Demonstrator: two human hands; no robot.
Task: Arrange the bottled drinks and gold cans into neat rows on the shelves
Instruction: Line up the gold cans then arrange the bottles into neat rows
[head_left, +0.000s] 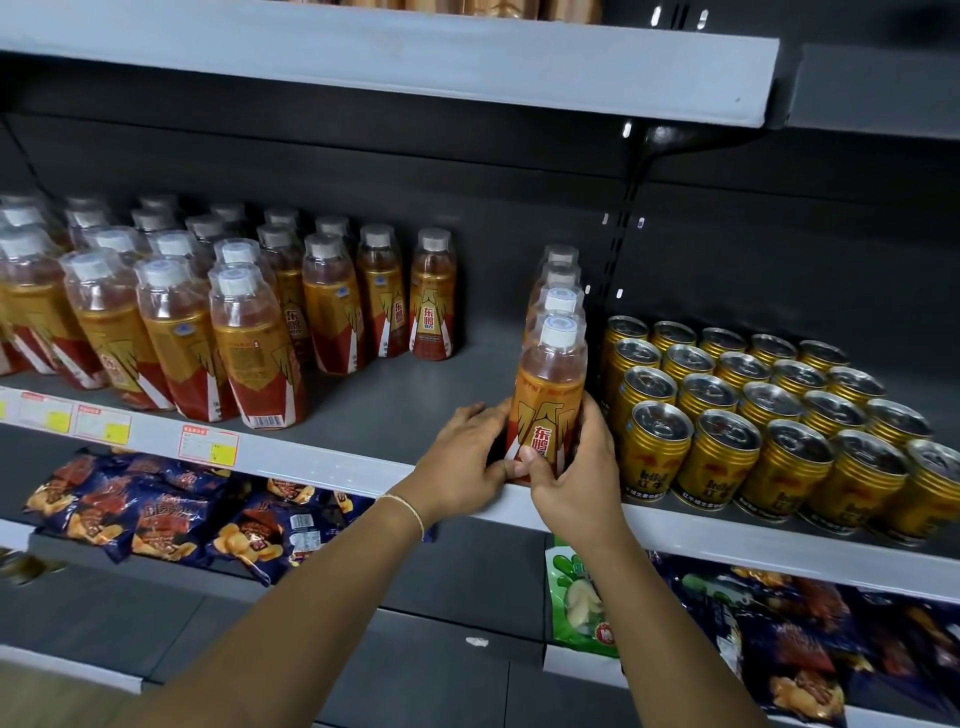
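An orange bottled drink (549, 384) with a white cap stands at the front edge of the grey middle shelf (363, 410), heading a single-file row of like bottles (560, 283). My left hand (467, 457) grips its lower left side and my right hand (574, 473) grips its lower right side, thumb across the label. Gold cans (753, 410) stand in rows just right of this bottle. A larger block of bottles (171, 306) fills the shelf's left part, with two bottles (434, 296) at its right end near the back.
A bare stretch of shelf lies between the left bottle block and the held row. Price tags (208, 444) hang on the shelf lip. Below, snack bags (156, 509) lie at left and more bags (779, 623) at right. An upper shelf (415, 57) overhangs.
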